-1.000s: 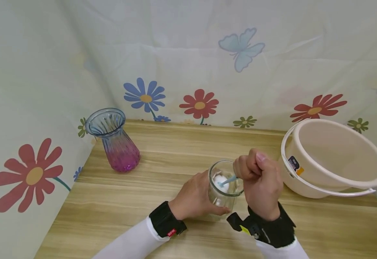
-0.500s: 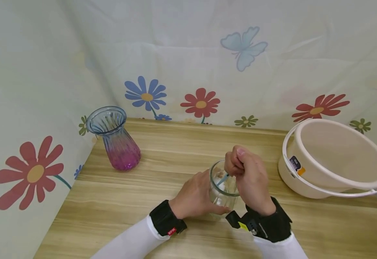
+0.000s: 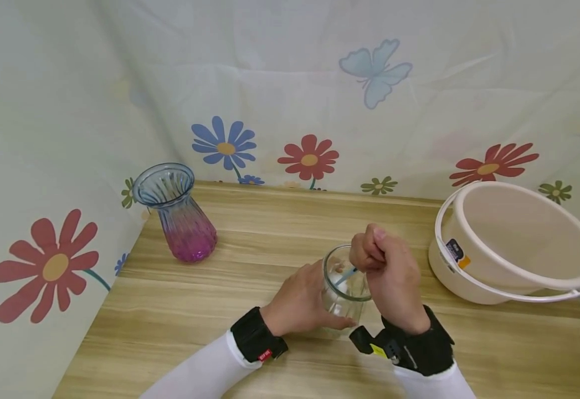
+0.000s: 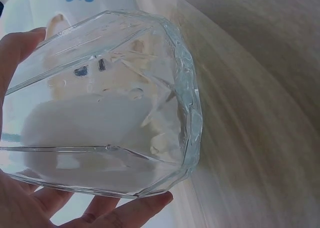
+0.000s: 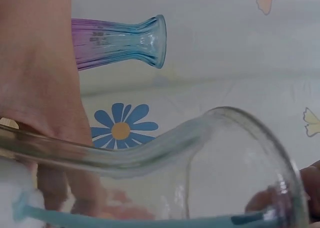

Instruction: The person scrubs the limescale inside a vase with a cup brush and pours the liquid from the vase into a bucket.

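Observation:
A clear faceted glass vase (image 3: 355, 308) stands tilted in front of me, its thick rim facing up. My left hand (image 3: 297, 302) grips it from the left side, thumb toward the front and fingers behind. Inside lies the white sponge head (image 4: 90, 133) of a sponge brush, pressed near the wall in the left wrist view. Its thin blue handle (image 3: 347, 276) rises past the rim into my right hand (image 3: 389, 274), whose fingers are curled round it. The fist is right over the vase mouth and hides the handle's upper end.
A blue-to-pink ribbed glass vase (image 3: 188, 235) stands at the back left. On the right sits a cream bucket (image 3: 489, 285) with its handle lowered toward the front. A flower-printed curtain (image 3: 280, 83) borders the wooden table (image 3: 255, 221) at the back and left.
My right hand swung left with the brush, then came slightly back right; the handle now leans differently and the sponge sits lower in the vase. The left hand keeps its hold.

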Demonstrator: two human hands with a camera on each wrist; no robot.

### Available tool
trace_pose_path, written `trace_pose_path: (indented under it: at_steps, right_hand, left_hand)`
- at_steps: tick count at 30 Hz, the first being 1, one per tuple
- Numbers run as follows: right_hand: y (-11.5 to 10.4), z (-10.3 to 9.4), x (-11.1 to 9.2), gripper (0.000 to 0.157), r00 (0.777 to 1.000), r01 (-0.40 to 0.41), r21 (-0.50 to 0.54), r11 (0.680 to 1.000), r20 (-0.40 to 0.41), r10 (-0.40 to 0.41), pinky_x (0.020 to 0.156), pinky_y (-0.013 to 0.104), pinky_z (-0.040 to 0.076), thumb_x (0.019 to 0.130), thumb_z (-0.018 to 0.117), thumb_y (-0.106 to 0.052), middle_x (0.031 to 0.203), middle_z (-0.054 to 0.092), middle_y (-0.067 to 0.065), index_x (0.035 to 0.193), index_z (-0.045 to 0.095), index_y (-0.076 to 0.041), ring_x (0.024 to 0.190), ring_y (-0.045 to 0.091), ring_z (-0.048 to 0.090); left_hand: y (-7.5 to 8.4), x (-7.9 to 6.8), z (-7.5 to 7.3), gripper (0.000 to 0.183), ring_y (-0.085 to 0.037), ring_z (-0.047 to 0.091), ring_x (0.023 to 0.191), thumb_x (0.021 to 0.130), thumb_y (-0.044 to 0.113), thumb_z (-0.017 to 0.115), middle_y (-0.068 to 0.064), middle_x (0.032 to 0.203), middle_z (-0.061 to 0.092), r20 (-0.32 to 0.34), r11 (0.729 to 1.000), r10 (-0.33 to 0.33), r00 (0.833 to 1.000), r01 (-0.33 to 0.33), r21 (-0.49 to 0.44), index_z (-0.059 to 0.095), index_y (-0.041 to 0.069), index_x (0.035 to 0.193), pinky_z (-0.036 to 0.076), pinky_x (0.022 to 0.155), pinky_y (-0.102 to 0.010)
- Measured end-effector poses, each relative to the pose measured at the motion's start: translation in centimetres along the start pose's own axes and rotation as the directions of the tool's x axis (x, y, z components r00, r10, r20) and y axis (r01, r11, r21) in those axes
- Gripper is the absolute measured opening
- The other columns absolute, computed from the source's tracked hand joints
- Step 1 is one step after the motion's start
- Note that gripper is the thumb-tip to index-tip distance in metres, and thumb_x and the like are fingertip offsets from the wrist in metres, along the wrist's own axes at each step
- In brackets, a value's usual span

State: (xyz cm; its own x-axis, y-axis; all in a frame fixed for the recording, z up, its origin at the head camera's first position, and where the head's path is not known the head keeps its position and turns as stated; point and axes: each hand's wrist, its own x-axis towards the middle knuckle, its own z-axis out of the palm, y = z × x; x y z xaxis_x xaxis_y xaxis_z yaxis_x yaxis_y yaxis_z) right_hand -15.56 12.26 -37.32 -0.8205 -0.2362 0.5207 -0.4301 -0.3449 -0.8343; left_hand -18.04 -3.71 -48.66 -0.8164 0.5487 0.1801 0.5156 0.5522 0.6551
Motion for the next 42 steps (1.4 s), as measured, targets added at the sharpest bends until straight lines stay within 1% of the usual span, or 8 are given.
trace_pose_path:
  at_steps: [9, 16, 20, 24, 29, 35, 38, 42]
  right_hand:
    - [-2.9, -0.3, -0.4, 0.038, 0.983, 0.178, 0.162, 0.971, 0.009, -0.182, 0.058, 0.033, 0.014, 0.104, 0.005, -0.001, 0.066, 0.016, 0.000, 0.071, 0.022, -0.009, 0.058, 0.014, 0.017]
    - [-3.2, -0.4, -0.5, 0.037, 0.980, 0.194, 0.220, 0.956, -0.007, -0.197, 0.057, 0.031, 0.014, 0.100, 0.002, -0.001, 0.064, 0.017, -0.002, 0.070, 0.020, -0.010, 0.057, 0.012, 0.017]
    - [-1.7, 0.3, -0.7, 0.039, 0.988, 0.153, 0.166, 0.974, -0.004, -0.154, 0.056, 0.033, 0.013, 0.105, 0.006, 0.000, 0.065, 0.016, 0.000, 0.071, 0.022, -0.009, 0.057, 0.014, 0.018]
    - [-0.3, 0.9, -0.9, 0.039, 0.997, 0.071, 0.047, 0.996, 0.006, -0.071, 0.056, 0.035, 0.016, 0.108, 0.015, -0.003, 0.065, 0.018, 0.002, 0.071, 0.025, -0.009, 0.056, 0.017, 0.020]
    - [0.4, 1.2, -0.8, 0.038, 0.998, 0.024, -0.065, 0.998, 0.056, -0.021, 0.056, 0.035, 0.020, 0.110, 0.020, -0.004, 0.066, 0.021, 0.003, 0.072, 0.026, -0.007, 0.057, 0.020, 0.023]
    - [0.4, 1.3, -0.8, 0.040, 0.996, -0.015, -0.138, 0.990, 0.085, 0.027, 0.053, 0.035, 0.021, 0.110, 0.021, -0.003, 0.066, 0.024, 0.004, 0.071, 0.029, -0.006, 0.056, 0.021, 0.024]
    - [0.3, 1.4, -0.8, 0.040, 0.995, -0.002, -0.164, 0.987, 0.096, 0.018, 0.051, 0.036, 0.020, 0.111, 0.021, -0.003, 0.065, 0.024, 0.005, 0.071, 0.030, -0.005, 0.055, 0.022, 0.025]
    - [0.3, 1.3, -0.8, 0.040, 0.994, -0.009, -0.147, 0.989, 0.107, 0.024, 0.052, 0.036, 0.020, 0.111, 0.021, -0.003, 0.065, 0.024, 0.005, 0.072, 0.030, -0.005, 0.055, 0.022, 0.024]
  left_hand:
    - [0.1, -0.1, 0.2, 0.104, -0.007, 0.059, 0.104, 0.064, 0.059, 0.095, 0.010, 0.122, 0.062, -0.023, 1.000, -0.003, 1.000, 0.003, 0.003, 0.041, 0.026, 0.147, 0.052, 0.084, -0.025]
    - [-0.1, -0.1, 0.4, 0.104, -0.006, 0.059, 0.104, 0.064, 0.060, 0.094, 0.011, 0.121, 0.062, -0.029, 1.000, 0.009, 1.000, -0.009, 0.009, 0.041, 0.026, 0.146, 0.052, 0.085, -0.025]
    - [-0.2, -0.1, 0.4, 0.103, -0.005, 0.059, 0.100, 0.064, 0.058, 0.095, 0.010, 0.119, 0.063, -0.035, 1.000, 0.015, 0.999, -0.014, 0.004, 0.042, 0.025, 0.146, 0.051, 0.082, -0.022]
    - [-0.3, 0.0, 0.3, 0.104, -0.003, 0.058, 0.095, 0.063, 0.056, 0.096, 0.011, 0.115, 0.063, -0.029, 1.000, 0.027, 0.999, -0.027, 0.007, 0.042, 0.024, 0.145, 0.050, 0.077, -0.019]
    - [-0.3, 0.4, 0.3, 0.097, -0.003, 0.056, 0.089, 0.062, 0.058, 0.096, 0.015, 0.106, 0.059, -0.021, 0.998, 0.042, 0.999, -0.041, 0.041, 0.045, 0.025, 0.137, 0.048, 0.073, -0.018]
    - [-0.2, 0.5, 0.3, 0.093, -0.003, 0.056, 0.090, 0.062, 0.057, 0.096, 0.013, 0.103, 0.059, -0.020, 0.996, 0.042, 0.999, -0.040, 0.080, 0.046, 0.024, 0.133, 0.048, 0.073, -0.019]
    - [-0.2, 0.5, 0.3, 0.094, -0.002, 0.057, 0.092, 0.062, 0.056, 0.096, 0.013, 0.106, 0.059, -0.015, 0.996, 0.039, 0.999, -0.038, 0.076, 0.045, 0.024, 0.134, 0.049, 0.076, -0.019]
    - [-0.2, 0.5, 0.3, 0.094, -0.002, 0.057, 0.092, 0.063, 0.056, 0.096, 0.014, 0.105, 0.059, -0.010, 0.996, 0.042, 0.999, -0.041, 0.073, 0.045, 0.024, 0.135, 0.049, 0.075, -0.019]
